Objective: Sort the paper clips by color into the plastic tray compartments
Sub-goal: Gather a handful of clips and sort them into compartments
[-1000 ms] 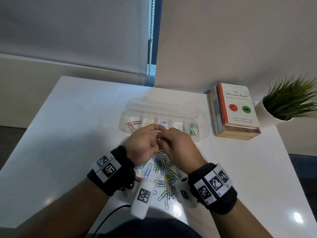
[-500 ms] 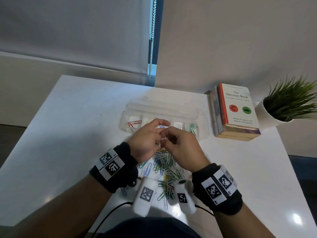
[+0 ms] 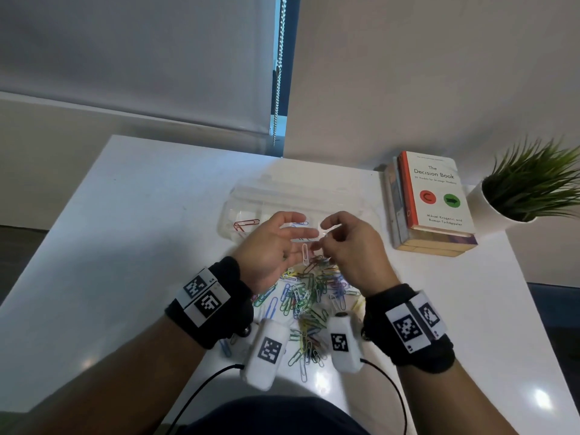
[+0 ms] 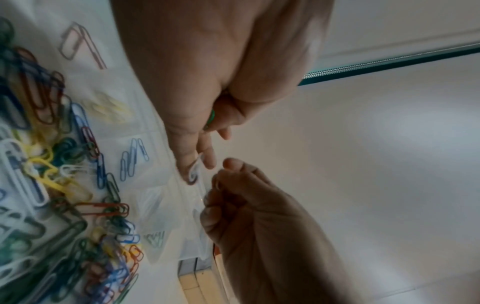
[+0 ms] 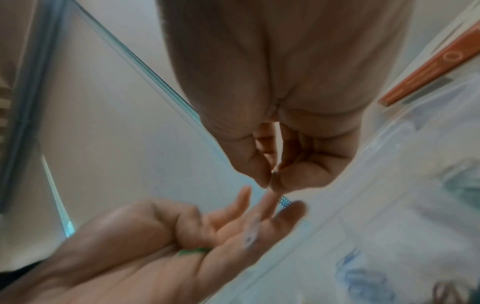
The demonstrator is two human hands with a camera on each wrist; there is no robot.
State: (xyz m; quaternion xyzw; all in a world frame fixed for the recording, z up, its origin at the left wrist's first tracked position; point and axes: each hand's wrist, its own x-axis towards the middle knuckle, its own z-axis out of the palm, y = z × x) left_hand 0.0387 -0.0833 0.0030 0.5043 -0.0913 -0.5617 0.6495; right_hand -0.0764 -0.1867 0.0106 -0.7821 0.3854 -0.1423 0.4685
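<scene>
Surface was smooth white laminate, glossy, with bright light spots near front edge. Tray was clear, thin moulded plastic, faintly shiny. Paper clips looked plastic-coated wire, smooth, in red, blue, green, yellow, white. Book had matt paper cover, rough-cut page edges. Plant pot was smooth matt white. Wristbands were black soft cloth with matt printed tags. Blind was matt grey fabric; its chain was shiny beaded metal.

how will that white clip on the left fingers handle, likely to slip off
Probably yes: the white paper clip lies loose on the left hand's straight fingers, unpinched. Thin wire, so likely very light and easily flicked. Flat, so it should slide, not roll.
</scene>
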